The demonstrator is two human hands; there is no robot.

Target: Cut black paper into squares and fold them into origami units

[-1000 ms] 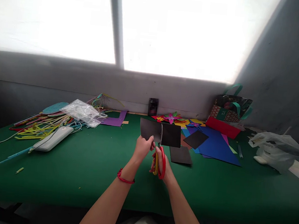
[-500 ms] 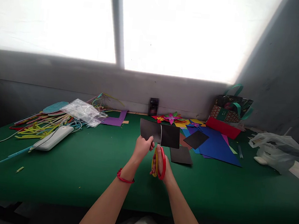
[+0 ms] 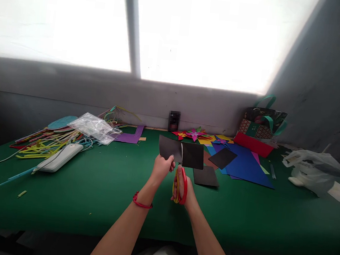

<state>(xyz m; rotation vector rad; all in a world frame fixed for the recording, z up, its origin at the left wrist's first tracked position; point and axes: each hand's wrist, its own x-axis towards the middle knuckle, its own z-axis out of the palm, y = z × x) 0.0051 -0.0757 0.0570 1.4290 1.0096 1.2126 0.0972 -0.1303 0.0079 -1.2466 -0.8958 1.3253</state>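
Note:
My left hand (image 3: 163, 167) pinches the lower edge of a sheet of black paper (image 3: 193, 156), held up above the table. In my right hand (image 3: 182, 187) is a pair of scissors (image 3: 184, 187) with red and yellow handles, its fingers wrapped round them. The blades point away from me and meet the paper near its middle, where a pale line runs up the sheet. Most of the blades I cannot make out. A square of black paper (image 3: 206, 176) lies flat just beyond my right hand, and another black square (image 3: 222, 158) rests on blue paper (image 3: 249, 165).
Folded paper flowers (image 3: 195, 134) sit at the back by a dark phone-like object (image 3: 174, 121). Leftward lie a white power strip (image 3: 60, 158), coloured sticks (image 3: 40, 149) and a clear plastic bag (image 3: 94, 127). At right are a patterned bag (image 3: 255, 129) and a white plastic bag (image 3: 314, 171).
Almost nothing differs. The scissors and the black paper stay in my hands in nearly the same place, and the whole view has shifted very slightly.

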